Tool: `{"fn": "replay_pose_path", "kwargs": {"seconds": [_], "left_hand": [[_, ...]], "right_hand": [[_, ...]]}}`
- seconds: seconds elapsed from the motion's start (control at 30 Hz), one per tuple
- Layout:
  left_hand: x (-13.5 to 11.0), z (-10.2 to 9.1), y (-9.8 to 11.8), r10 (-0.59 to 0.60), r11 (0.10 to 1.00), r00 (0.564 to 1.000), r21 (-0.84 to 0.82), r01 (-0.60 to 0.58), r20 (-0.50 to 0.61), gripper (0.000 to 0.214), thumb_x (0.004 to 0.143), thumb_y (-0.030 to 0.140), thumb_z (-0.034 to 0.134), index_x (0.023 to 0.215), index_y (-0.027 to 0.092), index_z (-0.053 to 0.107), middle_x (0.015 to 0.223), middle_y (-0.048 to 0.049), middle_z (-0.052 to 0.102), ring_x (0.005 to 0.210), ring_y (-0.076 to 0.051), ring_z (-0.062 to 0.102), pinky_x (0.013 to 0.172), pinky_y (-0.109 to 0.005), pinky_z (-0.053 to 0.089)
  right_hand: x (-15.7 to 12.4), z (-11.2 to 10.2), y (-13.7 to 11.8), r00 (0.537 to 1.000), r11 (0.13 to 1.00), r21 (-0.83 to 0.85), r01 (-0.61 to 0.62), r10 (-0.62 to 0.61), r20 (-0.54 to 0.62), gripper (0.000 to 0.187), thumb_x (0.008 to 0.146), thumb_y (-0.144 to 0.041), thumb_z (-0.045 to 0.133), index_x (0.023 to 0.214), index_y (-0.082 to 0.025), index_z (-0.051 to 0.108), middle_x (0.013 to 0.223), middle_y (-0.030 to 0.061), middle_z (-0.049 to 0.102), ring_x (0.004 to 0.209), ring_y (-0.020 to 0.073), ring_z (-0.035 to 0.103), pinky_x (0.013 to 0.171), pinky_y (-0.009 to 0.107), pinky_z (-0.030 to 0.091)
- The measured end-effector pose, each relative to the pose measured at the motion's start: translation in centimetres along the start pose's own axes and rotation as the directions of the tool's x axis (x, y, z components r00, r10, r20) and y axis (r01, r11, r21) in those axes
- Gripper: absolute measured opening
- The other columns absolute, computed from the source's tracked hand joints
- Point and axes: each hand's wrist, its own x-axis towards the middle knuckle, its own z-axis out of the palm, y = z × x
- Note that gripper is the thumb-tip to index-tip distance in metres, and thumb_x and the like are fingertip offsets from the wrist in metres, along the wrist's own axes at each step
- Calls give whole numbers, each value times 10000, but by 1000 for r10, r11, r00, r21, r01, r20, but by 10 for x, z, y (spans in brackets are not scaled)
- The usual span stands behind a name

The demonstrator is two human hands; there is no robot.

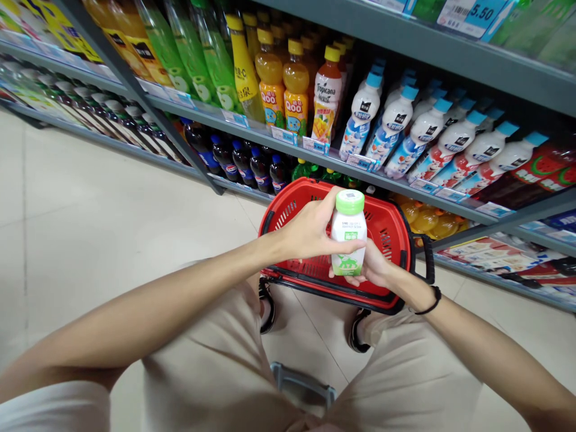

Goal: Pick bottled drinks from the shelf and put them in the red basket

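A small white bottle (348,235) with a light green cap and green label is upright in front of me, above a red shopping basket (392,228). My left hand (310,231) wraps its fingers round the bottle's left side, thumb across the front. My right hand (371,266) cups the bottle from below and behind, a black band on its wrist. The basket's inside looks empty where it shows.
Grey store shelves (315,159) run from upper left to right, stocked with juice bottles (296,90), white drink bottles with blue caps (396,123) and dark soda bottles (252,168). Pale tiled floor (112,210) lies on the left. My beige trousers fill the foreground.
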Motion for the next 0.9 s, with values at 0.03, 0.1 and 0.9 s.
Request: {"fn": "replay_pose_path", "kwargs": {"seconds": [0.03, 0.1, 0.9], "left_hand": [[0, 0, 0, -2, 1000, 1000, 0, 2, 1, 656, 784, 548, 873, 1167, 219, 455, 912, 0, 711, 750, -184, 689, 636, -269, 498], [0, 0, 0, -4, 1000, 1000, -1, 4, 2, 656, 783, 549, 872, 1168, 220, 455, 912, 0, 710, 749, -185, 687, 636, -270, 495], [1, 0, -3, -16, 1000, 1000, -16, 16, 0, 668, 802, 542, 868, 1222, 210, 469, 958, -13, 717, 799, -192, 694, 671, -276, 505]], "right_hand": [[0, 0, 0, 1000, 1000, -1, -5, 5, -4, 638, 1093, -469, 133, 1163, -100, 648, 538, 97, 661, 292, 201, 519, 283, 236, 312], [0, 0, 0, 1000, 1000, 2, 0, 0, -1, 638, 1094, -469, 130, 1220, -97, 633, 551, 93, 671, 286, 198, 516, 281, 232, 310], [4, -6, 4, 998, 1000, 19, 18, -19, 64, 606, 1080, -523, 208, 1166, -111, 643, 625, 135, 727, 289, 183, 506, 285, 229, 293]]}}
